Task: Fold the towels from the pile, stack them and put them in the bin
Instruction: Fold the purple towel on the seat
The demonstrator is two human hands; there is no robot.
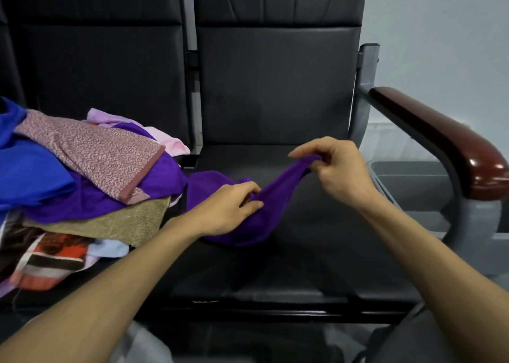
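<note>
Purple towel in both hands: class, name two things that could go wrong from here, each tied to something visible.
1. The purple towel seems to run under the speckled pink towel on the pile; pulling could drag other towels off with it.
2. It hangs bunched between the left hand and right hand, so folding now would likely come out uneven.

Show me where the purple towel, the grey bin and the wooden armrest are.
purple towel (283, 186): head view, its stretched middle part.
grey bin (413, 183): head view, its inner wall.
wooden armrest (440, 136): head view, middle of its top.
</note>
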